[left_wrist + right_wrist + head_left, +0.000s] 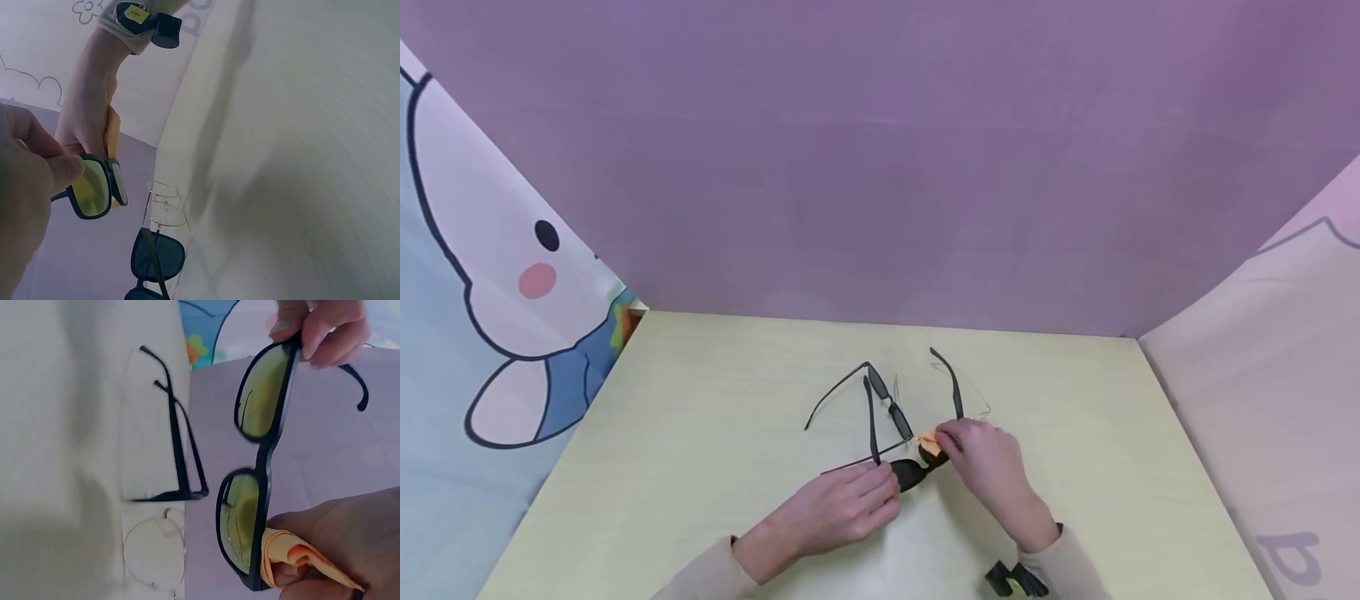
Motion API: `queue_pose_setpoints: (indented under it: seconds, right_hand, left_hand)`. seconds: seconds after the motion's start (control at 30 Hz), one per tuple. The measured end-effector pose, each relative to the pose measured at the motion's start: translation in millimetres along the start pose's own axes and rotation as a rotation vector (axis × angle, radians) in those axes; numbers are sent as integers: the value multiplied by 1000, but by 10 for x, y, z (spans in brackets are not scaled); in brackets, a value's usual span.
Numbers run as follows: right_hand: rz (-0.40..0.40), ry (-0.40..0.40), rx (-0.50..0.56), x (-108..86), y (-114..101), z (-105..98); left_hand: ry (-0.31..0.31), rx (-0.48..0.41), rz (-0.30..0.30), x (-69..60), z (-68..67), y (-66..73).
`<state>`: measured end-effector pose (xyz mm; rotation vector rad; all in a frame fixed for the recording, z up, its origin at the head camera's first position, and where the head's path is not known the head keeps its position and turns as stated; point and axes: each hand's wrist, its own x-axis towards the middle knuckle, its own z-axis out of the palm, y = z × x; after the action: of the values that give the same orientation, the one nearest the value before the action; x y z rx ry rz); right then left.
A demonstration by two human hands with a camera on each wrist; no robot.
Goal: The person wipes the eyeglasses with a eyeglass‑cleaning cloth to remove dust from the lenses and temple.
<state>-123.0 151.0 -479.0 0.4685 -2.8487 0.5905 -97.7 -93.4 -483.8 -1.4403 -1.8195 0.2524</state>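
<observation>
Both hands hold a pair of black-framed sunglasses (908,475) above the table, their lenses looking yellow-green in the wrist views. My left hand (842,504) pinches one outer corner, near the hinge. At the other end, my right hand (988,462) grips an orange cloth (284,547) that lies against the lens and frame. One temple arm sticks out past the left fingers. In the right wrist view, the fingers behind the cloth are partly hidden.
Beyond the hands, another pair of dark sunglasses (157,256) rests on the pale table (1112,467) with its arms unfolded. Thin wire-rimmed glasses (155,553) lie beside it. A purple wall (880,167) stands behind the table, with printed panels at both sides.
</observation>
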Motion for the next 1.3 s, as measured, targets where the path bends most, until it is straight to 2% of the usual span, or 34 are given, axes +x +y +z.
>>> queue_pose_setpoints:
  seconds: [0.17,0.43,0.67,0.73,0.87,0.97,1.17,1.3]
  right_hand:
    - [-16,-62,99,0,-45,-28]
    - [27,10,-24,3,8,-1]
    - [-23,-78,117,2,-46,-13]
    - [-17,-55,99,6,-44,-23]
    - [0,29,-10,15,-15,-35]
    - [-5,39,-32,14,-5,-34]
    - [-6,-49,162,-10,-5,-24]
    - [-38,40,280,-45,38,-21]
  left_hand:
    - [12,-14,8,13,-12,-10]
    - [16,3,20,19,-17,-13]
    - [13,-12,5,3,-26,-12]
    - [12,-12,6,2,-31,-20]
    - [15,6,18,10,-32,-37]
    - [2,11,14,13,-30,-35]
    - [-42,-3,-37,3,-8,-5]
    - [-51,-12,-83,11,-11,-13]
